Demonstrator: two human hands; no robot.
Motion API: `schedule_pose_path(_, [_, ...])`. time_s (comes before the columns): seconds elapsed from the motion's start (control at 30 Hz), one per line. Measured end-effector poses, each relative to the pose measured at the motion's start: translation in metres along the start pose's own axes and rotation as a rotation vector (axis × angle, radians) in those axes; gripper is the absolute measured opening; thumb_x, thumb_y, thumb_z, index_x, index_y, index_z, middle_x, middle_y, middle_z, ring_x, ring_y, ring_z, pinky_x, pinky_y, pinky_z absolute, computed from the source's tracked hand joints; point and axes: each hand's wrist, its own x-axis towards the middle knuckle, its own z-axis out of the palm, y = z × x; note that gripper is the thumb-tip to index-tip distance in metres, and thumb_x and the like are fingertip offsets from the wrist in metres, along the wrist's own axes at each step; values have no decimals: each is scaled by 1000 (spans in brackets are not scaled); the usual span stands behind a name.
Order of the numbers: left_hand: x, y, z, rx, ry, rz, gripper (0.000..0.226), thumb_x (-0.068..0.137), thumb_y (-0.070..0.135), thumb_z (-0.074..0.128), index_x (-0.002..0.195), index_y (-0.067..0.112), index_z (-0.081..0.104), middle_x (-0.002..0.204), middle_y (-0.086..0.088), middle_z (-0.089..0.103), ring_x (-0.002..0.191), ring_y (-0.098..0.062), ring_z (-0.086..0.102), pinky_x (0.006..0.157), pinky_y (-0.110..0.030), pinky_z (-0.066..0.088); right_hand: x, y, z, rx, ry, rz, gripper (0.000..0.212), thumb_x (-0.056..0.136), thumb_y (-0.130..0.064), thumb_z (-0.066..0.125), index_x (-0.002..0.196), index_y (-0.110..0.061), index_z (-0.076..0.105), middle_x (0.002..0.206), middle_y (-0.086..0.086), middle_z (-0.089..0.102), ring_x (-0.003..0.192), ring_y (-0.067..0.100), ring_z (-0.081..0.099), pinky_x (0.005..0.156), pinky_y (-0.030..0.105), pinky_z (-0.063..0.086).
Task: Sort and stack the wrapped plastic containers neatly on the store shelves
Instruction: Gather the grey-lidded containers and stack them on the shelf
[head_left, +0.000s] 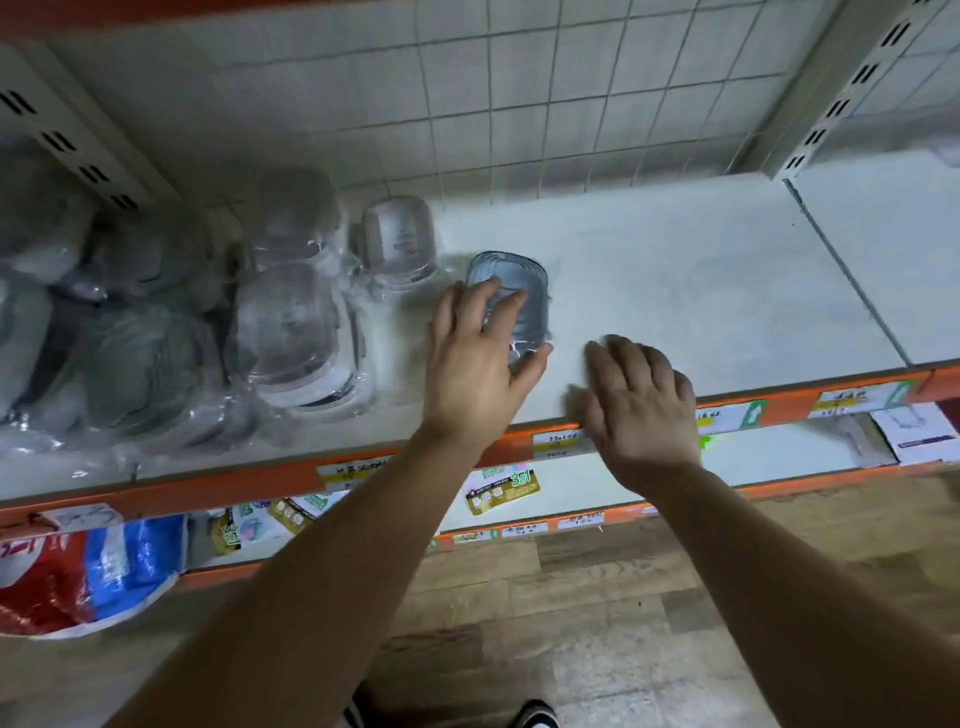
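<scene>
Head view: left hand (475, 358) round container (522, 273) (half hidden)

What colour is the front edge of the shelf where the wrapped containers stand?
The front edge is orange; the head view shows it best.

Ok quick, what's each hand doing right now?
Left hand: holding the small blue container.
Right hand: open, holding nothing.

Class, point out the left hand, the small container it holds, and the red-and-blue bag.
left hand (475, 353): head view, back of the hand.
small container (519, 271): head view, far end past the fingertips.
red-and-blue bag (140, 561): head view, blue panel.
</scene>
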Motion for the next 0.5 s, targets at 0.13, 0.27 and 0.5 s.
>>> schedule_pose_path(0.13, [43,1,26,97,-69,-89,51,88,49,59,123,12,64,125,-10,58,115,-40,47,101,-42,41,1,2,3,6,10,6,57,95,-45,32,134,-10,55,137,12,54,121,37,50,90,47,42])
schedule_pose_path(0.27, [91,10,31,155,-125,-181,51,93,51,56,130,18,59,132,-4,53,121,-36,37,103,-34,33,2,1,3,17,18,16,58,94,-43,30,135,-10,55,137,11,53,122,36,50,91,47,41])
schedule_pose_path(0.5, [112,3,34,341,-415,-177,70,98,66,25,155,25,26,163,1,20,147,-33,15,116,-45,21,2,1,7,13,45,27,57,94,-43,30,136,-12,53,139,10,51,125,36,48,92,46,38])
